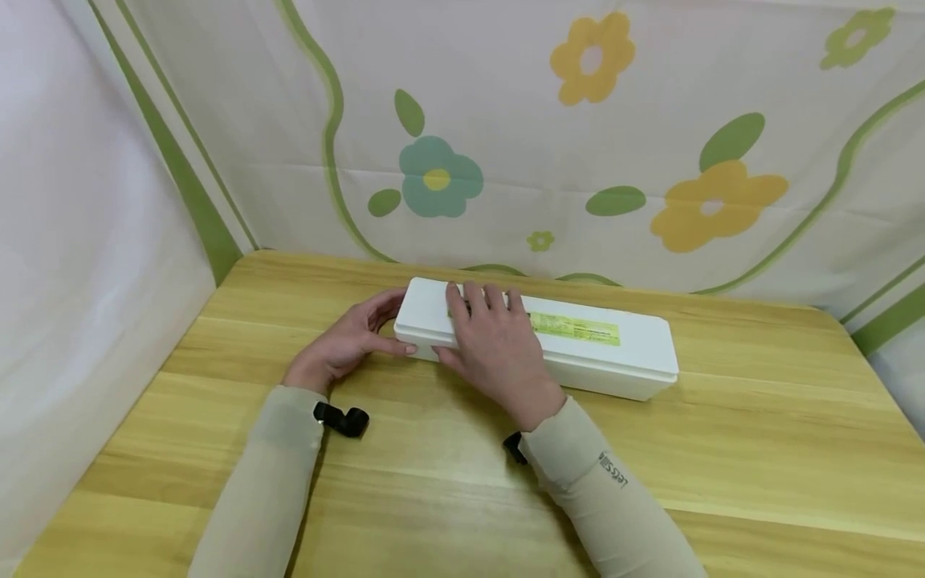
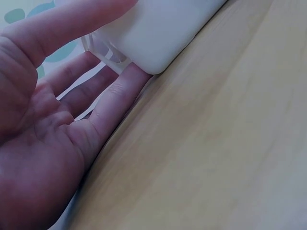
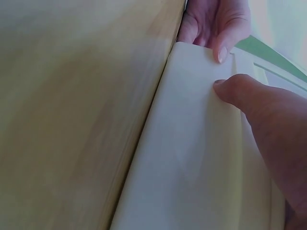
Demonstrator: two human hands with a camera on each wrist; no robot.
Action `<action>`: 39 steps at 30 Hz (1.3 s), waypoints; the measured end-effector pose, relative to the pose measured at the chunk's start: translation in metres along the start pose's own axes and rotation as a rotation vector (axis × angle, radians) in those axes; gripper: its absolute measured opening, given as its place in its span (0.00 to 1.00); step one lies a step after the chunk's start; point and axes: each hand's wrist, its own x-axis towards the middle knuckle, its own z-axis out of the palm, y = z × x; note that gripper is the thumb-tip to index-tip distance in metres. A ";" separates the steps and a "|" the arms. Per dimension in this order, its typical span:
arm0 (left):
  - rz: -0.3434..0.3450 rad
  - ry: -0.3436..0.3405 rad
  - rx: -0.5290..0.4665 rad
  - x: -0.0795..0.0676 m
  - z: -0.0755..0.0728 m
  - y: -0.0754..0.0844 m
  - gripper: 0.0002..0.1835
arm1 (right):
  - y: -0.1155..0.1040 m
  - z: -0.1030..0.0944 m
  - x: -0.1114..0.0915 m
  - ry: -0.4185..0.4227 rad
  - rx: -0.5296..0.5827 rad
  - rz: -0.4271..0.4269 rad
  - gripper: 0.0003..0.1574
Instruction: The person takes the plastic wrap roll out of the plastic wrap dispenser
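A long white lidded box (image 1: 614, 373) lies on the wooden table, with a yellow-green printed label (image 1: 578, 327) on its lid. My left hand (image 1: 354, 337) grips its left end, thumb on the front side and fingers around the end. In the left wrist view, that hand's fingers (image 2: 117, 98) reach low beside the box (image 2: 158, 33), close to the table. Across the lid lies my right hand (image 1: 499, 349), its fingertips near the far edge and its thumb against the front side. The right wrist view shows this thumb (image 3: 240, 91) pressing the side below the lid's rim. The box's inside is hidden.
The wooden table (image 1: 433, 498) extends around the box. Behind it hangs a white cloth (image 1: 520, 160) printed with flowers, and another cloth wall (image 1: 94, 241) stands at the left. Each wrist carries a small black device (image 1: 350, 421).
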 end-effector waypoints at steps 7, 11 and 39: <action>0.018 -0.010 -0.002 0.003 0.005 0.003 0.49 | 0.000 -0.003 -0.001 0.000 -0.004 0.013 0.53; 0.017 0.004 -0.033 0.004 0.009 0.003 0.49 | -0.001 -0.005 -0.002 -0.023 -0.024 0.015 0.53; 0.030 0.032 0.038 0.002 0.004 0.003 0.48 | -0.006 -0.004 -0.001 -0.027 -0.115 -0.045 0.52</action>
